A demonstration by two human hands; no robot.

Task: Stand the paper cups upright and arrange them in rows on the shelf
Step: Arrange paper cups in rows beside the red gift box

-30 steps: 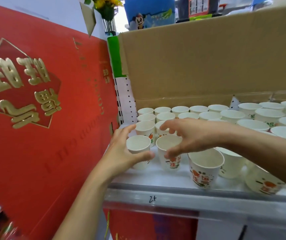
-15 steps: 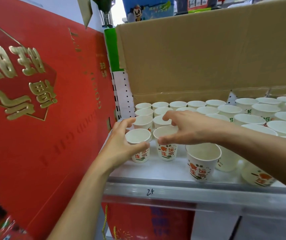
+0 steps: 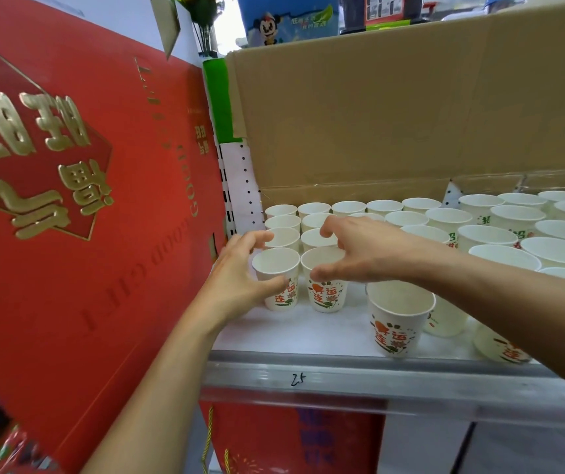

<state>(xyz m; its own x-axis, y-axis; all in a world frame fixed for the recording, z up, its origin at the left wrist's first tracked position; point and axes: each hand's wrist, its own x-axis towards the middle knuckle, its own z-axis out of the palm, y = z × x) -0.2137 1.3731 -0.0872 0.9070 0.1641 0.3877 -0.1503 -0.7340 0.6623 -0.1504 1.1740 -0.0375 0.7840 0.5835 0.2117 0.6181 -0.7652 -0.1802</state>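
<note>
The left white paper cup with red and green print [image 3: 276,282] stands upright near the nine o'clock end of the white shelf with a grey metal front rail [image 3: 325,333]. A matching right paper cup [image 3: 325,289] is just beside it at three o'clock. The left hand [image 3: 236,278] curls round the left one, thumb on its front wall. The right hand [image 3: 363,251] arches over the right one, thumb on its front and fingers bent above the back rim. Rows of upright white cups [image 3: 407,218] fill twelve o'clock, and a lone printed cup [image 3: 399,323] stands at four o'clock. A brown cardboard box [image 3: 393,97] rises behind, with a red gift box with gold lettering [image 3: 86,200] at nine o'clock.
</note>
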